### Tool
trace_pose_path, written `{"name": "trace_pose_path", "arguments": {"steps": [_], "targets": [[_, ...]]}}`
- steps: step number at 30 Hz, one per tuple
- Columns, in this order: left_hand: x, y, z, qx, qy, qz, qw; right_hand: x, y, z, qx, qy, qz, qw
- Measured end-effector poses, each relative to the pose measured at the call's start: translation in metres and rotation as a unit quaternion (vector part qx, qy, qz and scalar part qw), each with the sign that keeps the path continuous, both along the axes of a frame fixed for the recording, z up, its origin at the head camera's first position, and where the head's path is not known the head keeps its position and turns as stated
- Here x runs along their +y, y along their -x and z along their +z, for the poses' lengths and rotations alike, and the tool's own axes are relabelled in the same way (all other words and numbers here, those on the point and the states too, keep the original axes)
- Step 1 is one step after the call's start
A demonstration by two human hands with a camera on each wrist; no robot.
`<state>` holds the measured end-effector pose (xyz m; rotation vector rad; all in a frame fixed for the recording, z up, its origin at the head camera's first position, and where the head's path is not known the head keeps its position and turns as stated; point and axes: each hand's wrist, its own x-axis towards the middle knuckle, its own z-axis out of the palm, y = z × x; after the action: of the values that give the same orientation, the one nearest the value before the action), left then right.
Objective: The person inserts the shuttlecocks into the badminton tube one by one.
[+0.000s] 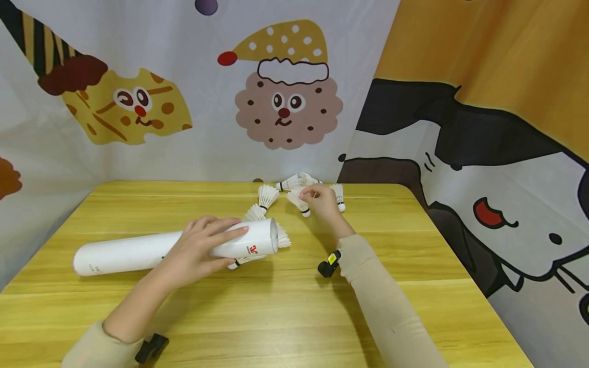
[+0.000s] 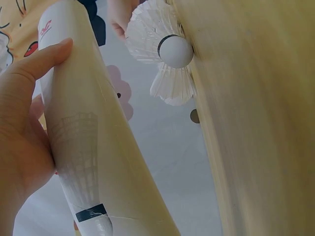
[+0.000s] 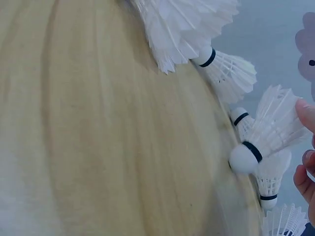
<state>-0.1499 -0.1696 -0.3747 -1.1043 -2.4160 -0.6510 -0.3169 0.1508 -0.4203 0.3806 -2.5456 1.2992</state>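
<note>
My left hand (image 1: 202, 250) grips a long white shuttlecock tube (image 1: 129, 253) from above, fingers over the far side and thumb on the near side. Its rimmed end points right. In the left wrist view a shuttlecock picture shows on the tube (image 2: 113, 162). My right hand (image 1: 324, 207) pinches the feather edge of a white shuttlecock (image 1: 298, 201) near the table's back edge. In the right wrist view this shuttlecock (image 3: 268, 130) has its cork towards the table and a dark band, with the fingers (image 3: 306, 115) at its feathers.
More shuttlecocks lie close by: one (image 1: 268, 197) behind the tube, one (image 1: 339, 197) right of my right hand, others (image 1: 294, 182) at the back edge. Several feathered ones (image 1: 284, 237) are partly hidden behind the tube. A printed curtain (image 1: 184, 153) hangs behind the wooden table (image 1: 299, 317).
</note>
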Motion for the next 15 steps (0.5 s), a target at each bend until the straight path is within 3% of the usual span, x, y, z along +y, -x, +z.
{"name": "trace_pose_path", "arguments": {"steps": [8,15], "targets": [[0.0,0.0,-0.001,0.003,-0.004,-0.002,1.0,0.001,-0.016,0.004,0.072,0.063,0.001,0.9954],[0.0,-0.001,-0.001,0.006,-0.003,0.002,1.0,0.002,-0.036,0.015,0.126,0.146,0.001,0.9812]]}}
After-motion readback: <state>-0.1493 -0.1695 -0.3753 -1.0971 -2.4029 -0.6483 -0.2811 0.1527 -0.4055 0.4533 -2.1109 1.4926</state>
